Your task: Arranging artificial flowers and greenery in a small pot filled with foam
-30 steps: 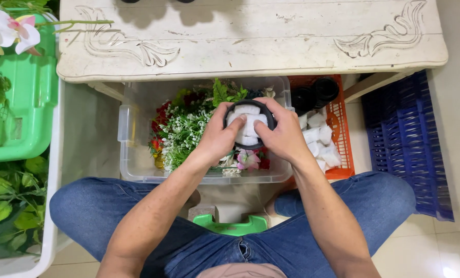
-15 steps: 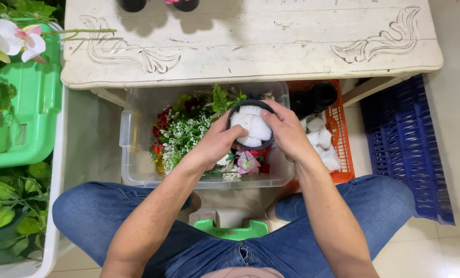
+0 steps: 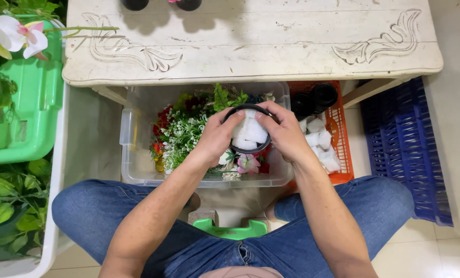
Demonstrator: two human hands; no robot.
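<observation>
Pot: a black pot [image 3: 248,129] packed with white foam [image 3: 249,133] was above the clear bin [image 3: 137,170] of artificial flowers [image 3: 181,134].
Left hand [image 3: 217,135]: fingers curled, gripping its left rim.
Right hand [image 3: 285,133]: fingers curled, gripping its right rim.

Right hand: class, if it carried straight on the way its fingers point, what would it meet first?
The right hand points left; its fingers already touch the white foam in the black pot, then probably the left hand.

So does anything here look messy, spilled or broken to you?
Nothing stands out. Both hands, left hand and right hand, hold a black pot packed with white foam over the clear tub of artificial flowers.
</observation>
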